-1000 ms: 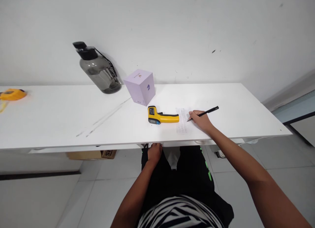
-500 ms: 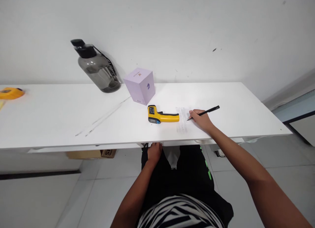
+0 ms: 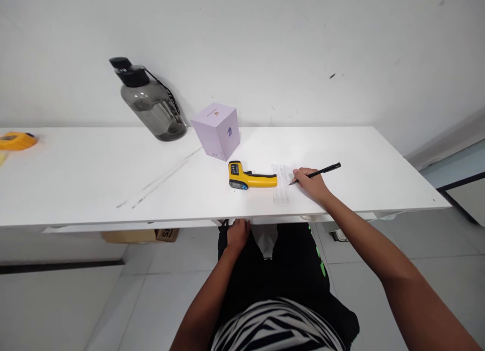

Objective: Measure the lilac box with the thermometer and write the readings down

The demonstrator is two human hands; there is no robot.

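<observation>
My right hand [image 3: 311, 183] is closed around a black pen [image 3: 326, 169], its tip at the right side of small grey handwriting [image 3: 281, 185] on the white surface. Whether that writing lies on a separate sheet is hard to make out. Just left of it lies a yellow and black infrared thermometer [image 3: 253, 178] on its side, handle toward my right hand. My left hand [image 3: 238, 233] rests low by the table's front edge, above my thigh. Its fingertips are partly hidden, so I cannot see whether it grips anything.
A lilac box [image 3: 220, 134] stands behind the thermometer. Further left, a grey water bottle [image 3: 155, 106] stands near the wall. An orange-yellow object [image 3: 17, 141] sits at the table's far left. Dark scuffs mark the white table [image 3: 83, 179]. A cardboard box [image 3: 140, 235] is underneath.
The view has shifted very slightly. My right hand keeps the pen at the writing, and my left hand stays in place.
</observation>
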